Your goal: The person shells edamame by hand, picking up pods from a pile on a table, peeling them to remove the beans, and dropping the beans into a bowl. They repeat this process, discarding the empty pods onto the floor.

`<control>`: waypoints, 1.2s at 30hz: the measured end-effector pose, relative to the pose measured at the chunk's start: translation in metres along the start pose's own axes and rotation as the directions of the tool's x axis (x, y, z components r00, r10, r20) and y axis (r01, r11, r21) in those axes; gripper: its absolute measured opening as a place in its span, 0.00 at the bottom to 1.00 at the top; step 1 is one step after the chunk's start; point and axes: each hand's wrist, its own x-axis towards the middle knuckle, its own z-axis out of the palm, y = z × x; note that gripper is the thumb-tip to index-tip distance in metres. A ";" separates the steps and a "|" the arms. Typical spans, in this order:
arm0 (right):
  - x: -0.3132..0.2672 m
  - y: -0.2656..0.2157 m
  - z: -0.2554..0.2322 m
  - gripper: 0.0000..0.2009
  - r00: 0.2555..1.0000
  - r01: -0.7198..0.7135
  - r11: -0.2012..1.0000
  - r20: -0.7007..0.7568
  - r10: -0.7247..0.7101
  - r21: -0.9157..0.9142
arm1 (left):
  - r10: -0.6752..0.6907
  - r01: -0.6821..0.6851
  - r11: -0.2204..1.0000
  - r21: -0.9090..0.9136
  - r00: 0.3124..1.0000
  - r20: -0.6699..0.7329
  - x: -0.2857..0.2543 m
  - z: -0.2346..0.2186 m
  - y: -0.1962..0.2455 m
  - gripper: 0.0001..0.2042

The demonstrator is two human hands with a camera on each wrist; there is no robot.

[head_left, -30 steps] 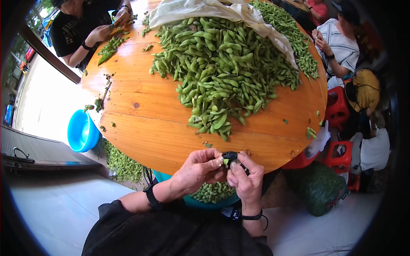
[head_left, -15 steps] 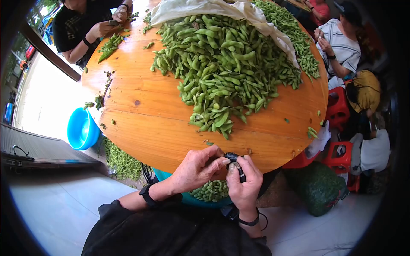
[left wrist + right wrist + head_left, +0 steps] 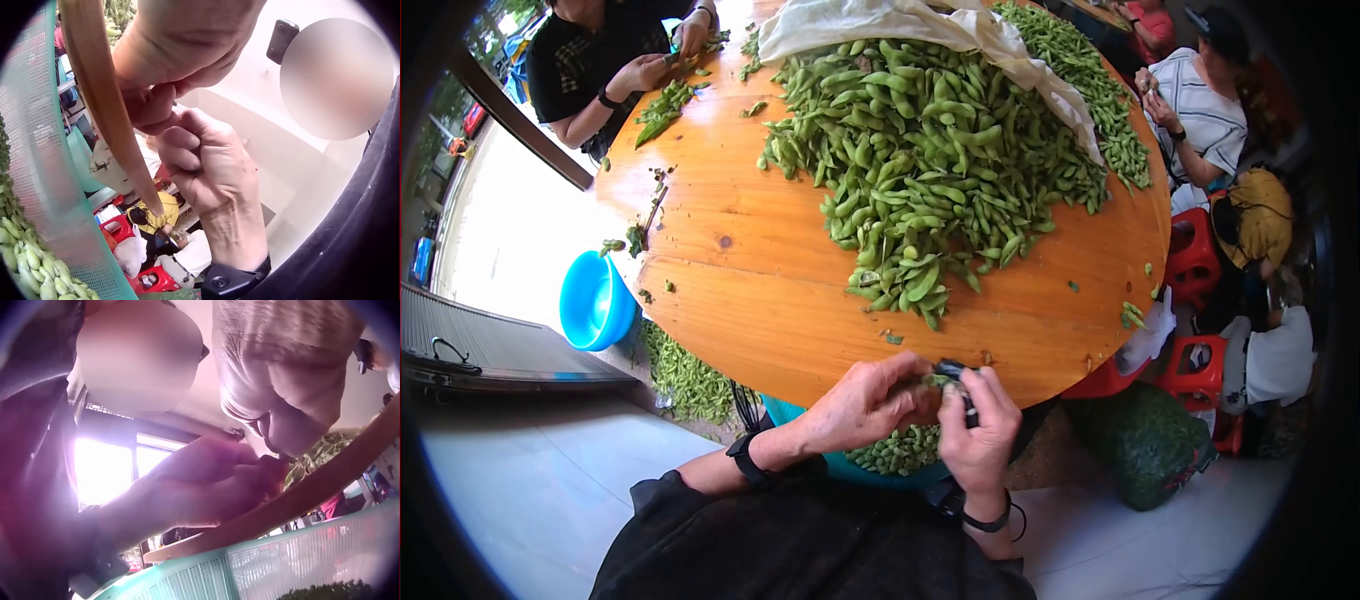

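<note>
In the head view my left hand (image 3: 865, 405) pinches a green soybean pod (image 3: 936, 381) at the near table edge, its fingertips mostly hiding the pod. Facing it, my right hand (image 3: 980, 425) holds a small black tool (image 3: 950, 370) between thumb and curled fingers, against the pod. The tool's exact kind I cannot tell. Both wrist views show the two hands meeting fingertip to fingertip, with the pod hidden. Below them a teal mesh basket (image 3: 87, 215) holds soybean pods (image 3: 897, 450). A large heap of pods (image 3: 940, 170) lies on the wooden table (image 3: 750, 290).
White cloth (image 3: 900, 30) borders the heap's far side. Pods also lie on the floor (image 3: 685, 375), near a blue basin (image 3: 595, 305). Other people sit around the table; red stools (image 3: 1195, 370) and a full green sack (image 3: 1140, 445) stand at the right.
Both hands stay close together over the basket. The black tool has turned between them and shifted slightly right; the left fingers have closed further over the pod.
</note>
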 end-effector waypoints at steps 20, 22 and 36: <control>-0.015 0.025 -0.116 0.09 0.957 -0.192 0.923 0.145 0.251 -0.333 | 0.669 -0.208 0.223 0.953 0.743 0.006 0.034 -0.044 0.016 0.08; -0.002 0.016 -0.088 0.09 0.959 -0.207 0.959 0.152 0.238 -0.194 | 0.678 -0.211 0.265 0.941 0.735 -0.026 0.033 -0.042 0.015 0.09; 0.024 0.008 0.011 0.14 0.792 -0.609 0.395 0.496 0.357 0.688 | 0.331 -0.303 0.937 0.175 0.930 -0.159 0.012 -0.013 0.001 0.04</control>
